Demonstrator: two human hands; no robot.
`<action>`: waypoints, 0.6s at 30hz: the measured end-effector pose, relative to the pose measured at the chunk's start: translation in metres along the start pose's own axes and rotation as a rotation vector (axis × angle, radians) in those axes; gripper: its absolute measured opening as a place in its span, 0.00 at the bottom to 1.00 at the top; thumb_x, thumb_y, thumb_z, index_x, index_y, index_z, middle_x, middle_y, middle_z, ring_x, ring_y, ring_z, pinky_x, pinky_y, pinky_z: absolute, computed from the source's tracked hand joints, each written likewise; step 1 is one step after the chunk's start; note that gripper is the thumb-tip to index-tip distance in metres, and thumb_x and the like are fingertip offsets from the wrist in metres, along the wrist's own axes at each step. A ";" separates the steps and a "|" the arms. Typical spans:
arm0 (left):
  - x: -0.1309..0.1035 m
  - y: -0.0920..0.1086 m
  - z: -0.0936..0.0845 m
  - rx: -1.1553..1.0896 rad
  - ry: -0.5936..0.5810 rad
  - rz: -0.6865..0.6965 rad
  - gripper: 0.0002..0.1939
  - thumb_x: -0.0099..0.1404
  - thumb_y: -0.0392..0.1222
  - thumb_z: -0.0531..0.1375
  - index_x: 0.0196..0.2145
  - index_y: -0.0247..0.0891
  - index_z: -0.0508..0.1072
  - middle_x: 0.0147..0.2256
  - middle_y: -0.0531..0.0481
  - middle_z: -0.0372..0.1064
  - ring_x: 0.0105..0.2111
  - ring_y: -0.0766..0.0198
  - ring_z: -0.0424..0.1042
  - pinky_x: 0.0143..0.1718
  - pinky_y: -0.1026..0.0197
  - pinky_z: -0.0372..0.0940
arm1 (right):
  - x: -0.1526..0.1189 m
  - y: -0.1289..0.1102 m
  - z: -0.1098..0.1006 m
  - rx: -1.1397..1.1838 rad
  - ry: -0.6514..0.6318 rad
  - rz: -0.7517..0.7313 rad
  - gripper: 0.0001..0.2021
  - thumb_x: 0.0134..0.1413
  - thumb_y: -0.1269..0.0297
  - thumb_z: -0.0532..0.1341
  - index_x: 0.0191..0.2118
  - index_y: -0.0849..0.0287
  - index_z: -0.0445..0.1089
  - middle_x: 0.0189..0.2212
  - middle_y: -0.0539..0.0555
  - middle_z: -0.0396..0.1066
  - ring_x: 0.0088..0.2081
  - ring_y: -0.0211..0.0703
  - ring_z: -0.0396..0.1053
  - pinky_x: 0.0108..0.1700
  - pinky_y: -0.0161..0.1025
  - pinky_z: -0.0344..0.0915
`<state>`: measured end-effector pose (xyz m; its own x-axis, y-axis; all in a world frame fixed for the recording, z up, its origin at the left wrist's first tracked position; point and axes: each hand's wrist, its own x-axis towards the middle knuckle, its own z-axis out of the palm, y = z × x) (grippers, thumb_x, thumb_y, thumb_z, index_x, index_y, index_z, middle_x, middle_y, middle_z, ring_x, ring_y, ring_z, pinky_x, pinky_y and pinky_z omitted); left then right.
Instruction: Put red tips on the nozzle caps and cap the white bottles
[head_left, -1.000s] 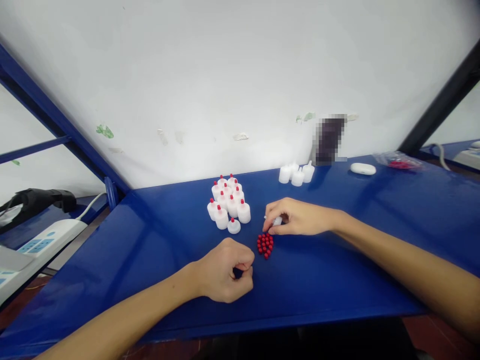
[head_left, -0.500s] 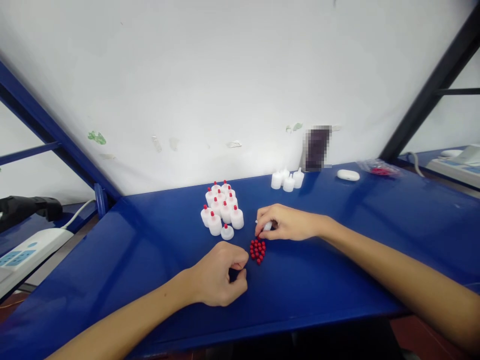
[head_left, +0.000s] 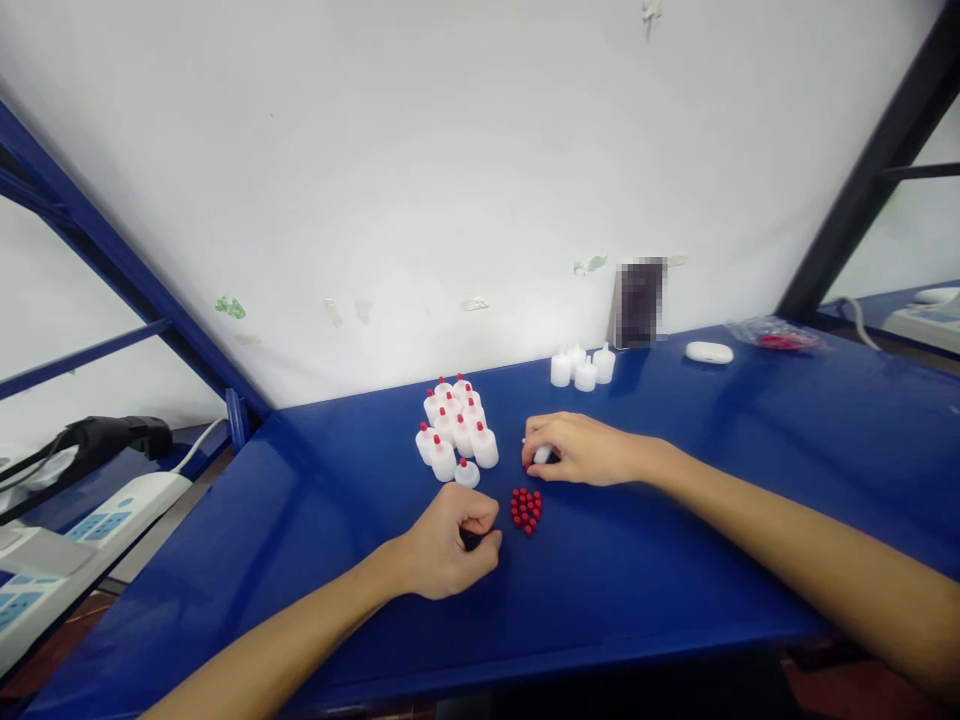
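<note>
My right hand is closed around a small white bottle, with a bit of red showing at its fingertips. My left hand is curled with thumb and fingers together, just left of a cluster of small red caps on the blue table. Whether it pinches anything is hidden. Beyond it stand several white bottles with red tips, grouped closely. A low white piece with a red tip sits at the front of that group. Several white bottles without red tips stand near the wall.
On the blue table lie a white oval case and a clear plastic bag with red contents at the back right. A dark, pixelated rectangle leans on the wall. A white power strip is at the left.
The camera view has shifted slightly, moving the table items right in the picture. My right hand sits slightly farther from the red caps, still holding the bottle. My left hand stays curled.
</note>
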<state>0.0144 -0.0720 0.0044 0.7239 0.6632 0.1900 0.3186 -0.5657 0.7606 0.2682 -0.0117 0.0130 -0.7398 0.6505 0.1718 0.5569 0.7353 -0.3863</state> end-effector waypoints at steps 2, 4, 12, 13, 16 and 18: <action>0.001 -0.003 -0.001 -0.088 0.020 -0.028 0.21 0.60 0.39 0.59 0.21 0.39 0.47 0.21 0.59 0.40 0.22 0.71 0.41 0.24 0.62 0.41 | 0.001 -0.003 0.000 0.046 0.043 -0.007 0.06 0.59 0.63 0.62 0.38 0.56 0.77 0.37 0.53 0.71 0.36 0.41 0.70 0.38 0.37 0.63; 0.003 -0.007 0.000 -0.274 0.055 -0.083 0.20 0.64 0.47 0.59 0.23 0.38 0.53 0.21 0.59 0.45 0.22 0.71 0.45 0.24 0.64 0.44 | 0.002 -0.012 0.001 0.123 0.139 -0.024 0.06 0.60 0.62 0.62 0.38 0.57 0.76 0.36 0.53 0.70 0.34 0.39 0.68 0.36 0.35 0.63; 0.007 -0.006 0.008 -0.904 0.074 -0.232 0.17 0.69 0.55 0.59 0.38 0.38 0.63 0.23 0.61 0.51 0.19 0.75 0.42 0.19 0.68 0.39 | -0.001 -0.063 0.016 0.175 0.539 -0.295 0.05 0.64 0.64 0.58 0.39 0.58 0.69 0.32 0.52 0.65 0.31 0.39 0.63 0.32 0.37 0.62; 0.007 -0.005 0.007 -0.925 0.062 -0.232 0.17 0.68 0.54 0.60 0.38 0.37 0.64 0.23 0.60 0.53 0.19 0.75 0.43 0.19 0.68 0.40 | -0.001 -0.066 0.017 0.150 0.540 -0.324 0.05 0.64 0.64 0.57 0.39 0.58 0.68 0.33 0.53 0.65 0.30 0.39 0.62 0.30 0.36 0.61; 0.007 -0.003 0.004 -0.949 0.071 -0.225 0.17 0.66 0.52 0.63 0.34 0.34 0.66 0.22 0.59 0.55 0.18 0.77 0.46 0.20 0.67 0.42 | -0.001 -0.067 0.020 0.069 0.547 -0.369 0.05 0.65 0.65 0.56 0.41 0.58 0.69 0.33 0.53 0.66 0.30 0.38 0.62 0.29 0.36 0.60; 0.007 -0.003 0.003 -0.954 0.084 -0.223 0.17 0.65 0.51 0.64 0.35 0.33 0.68 0.22 0.59 0.56 0.18 0.77 0.47 0.21 0.67 0.41 | -0.001 -0.065 0.020 0.016 0.569 -0.376 0.06 0.65 0.65 0.56 0.41 0.59 0.69 0.33 0.54 0.67 0.31 0.39 0.63 0.32 0.37 0.59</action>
<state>0.0202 -0.0670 0.0019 0.6498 0.7601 -0.0032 -0.2122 0.1854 0.9595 0.2254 -0.0634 0.0198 -0.5655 0.3532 0.7453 0.2918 0.9309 -0.2197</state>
